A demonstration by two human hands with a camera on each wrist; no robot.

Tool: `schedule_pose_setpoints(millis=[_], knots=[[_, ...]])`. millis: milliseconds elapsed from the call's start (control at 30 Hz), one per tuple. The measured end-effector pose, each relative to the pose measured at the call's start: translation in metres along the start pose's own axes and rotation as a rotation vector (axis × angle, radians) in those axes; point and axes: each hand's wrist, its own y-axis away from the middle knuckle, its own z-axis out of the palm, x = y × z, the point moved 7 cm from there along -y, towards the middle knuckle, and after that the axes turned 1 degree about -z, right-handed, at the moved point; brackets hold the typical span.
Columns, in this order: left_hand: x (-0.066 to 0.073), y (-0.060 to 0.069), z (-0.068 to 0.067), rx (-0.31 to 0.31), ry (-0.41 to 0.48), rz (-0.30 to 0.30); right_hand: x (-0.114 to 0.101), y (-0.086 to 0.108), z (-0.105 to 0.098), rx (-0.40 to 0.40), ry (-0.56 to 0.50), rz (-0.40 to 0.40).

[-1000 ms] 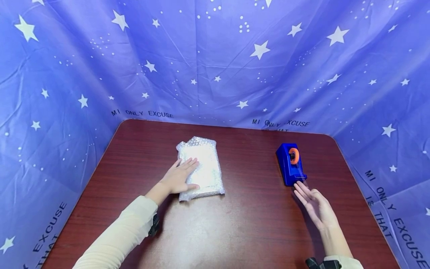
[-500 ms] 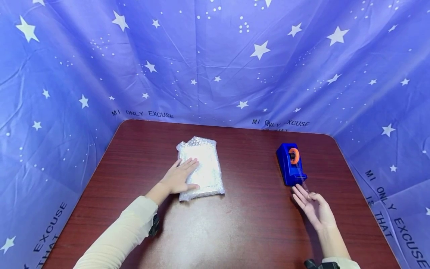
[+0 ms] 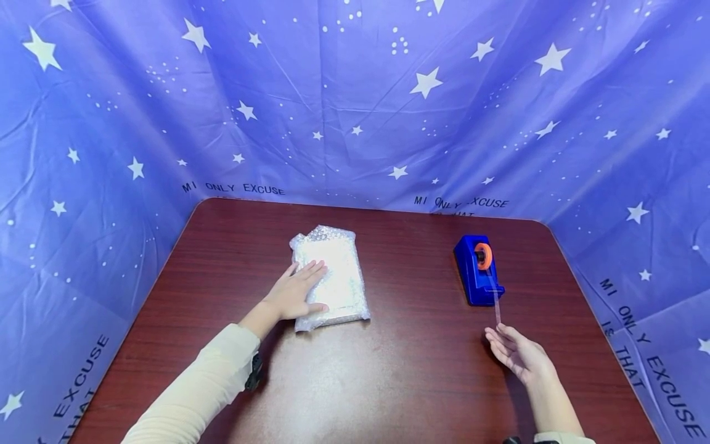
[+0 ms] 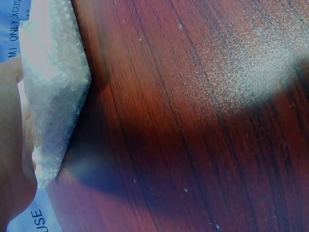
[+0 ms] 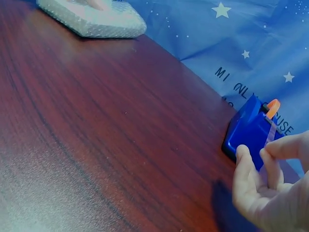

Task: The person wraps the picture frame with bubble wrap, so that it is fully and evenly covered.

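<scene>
A flat package in bubble wrap [image 3: 344, 271] lies on the table left of the middle. My left hand [image 3: 294, 296] rests on its top with the fingers spread. In the left wrist view, the side of the bubble-wrapped package [image 4: 58, 92] shows beside the hand. On the right stands a blue tape dispenser [image 3: 470, 274] carrying a roll of tape with an orange core [image 3: 484, 256]. From its cutter a strip of clear tape [image 3: 497, 310] runs toward me. My right hand [image 3: 524, 356] pinches the strip's end between thumb and forefinger, also visible in the right wrist view.
The dark red wooden table [image 3: 410, 345] has bare surface between package and dispenser. Blue curtains with white stars [image 3: 355, 105] hang behind it and along both sides.
My right hand has drawn back toward me, away from the dispenser, and a longer strip of tape now stretches from the cutter. The left hand stays on the package.
</scene>
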Motion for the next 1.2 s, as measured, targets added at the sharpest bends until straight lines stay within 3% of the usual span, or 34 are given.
schedule_pose_setpoints(millis=[267, 433, 700, 967, 1133, 1200], knots=[[-0.001, -0.001, 0.002, 0.003, 0.007, -0.005, 0.000, 0.002, -0.005, 0.102, 0.032, 0.111], [-0.001, 0.000, 0.002, -0.004, 0.011, -0.011, 0.001, 0.000, -0.005, 0.099, 0.090, 0.143], [0.000, 0.001, 0.001, -0.003, -0.002, -0.008, -0.004, 0.001, -0.009, 0.172, 0.382, 0.078], [0.000, 0.000, 0.000, 0.000, -0.006, -0.005, -0.015, 0.006, -0.016, 0.293, 0.553, 0.043], [-0.002, -0.001, 0.004, 0.003, 0.002, -0.001, -0.034, 0.006, -0.017, 0.379, 0.669, -0.082], [-0.002, -0.001, 0.004, 0.007, 0.006, 0.002, -0.041, 0.003, -0.014, 0.364, 0.694, -0.155]])
